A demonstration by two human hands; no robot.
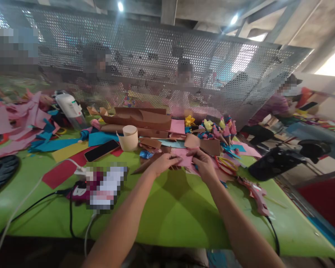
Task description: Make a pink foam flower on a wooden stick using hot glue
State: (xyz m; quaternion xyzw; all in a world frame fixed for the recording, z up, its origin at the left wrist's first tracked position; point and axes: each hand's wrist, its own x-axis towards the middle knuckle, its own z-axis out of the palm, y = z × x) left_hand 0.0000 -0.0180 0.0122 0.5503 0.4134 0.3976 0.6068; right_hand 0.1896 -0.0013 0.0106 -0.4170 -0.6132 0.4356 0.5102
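Note:
A small piece of pink paper (186, 158) is stretched between my two hands, above the green table. My left hand (165, 163) pinches its left edge between thumb and fingers. At its right side my right hand (203, 162) grips the other edge the same way. Brown paper pieces (209, 146) lie just beyond the hands. Close to my left hand is a crumpled shiny blue scrap (146, 154). Scissors with orange and yellow handles (226, 163) rest beside my right hand, with a pink glue gun (255, 195) nearer the right edge.
On the green table (181, 219) stand a cream paper roll (128, 138), a dark phone (102, 150) and a cabled power strip (80, 190). Folded paper flowers (220, 128) sit at the back. A black bottle (276, 163) lies right. Behind rises a perforated metal screen (156, 67); people are beyond.

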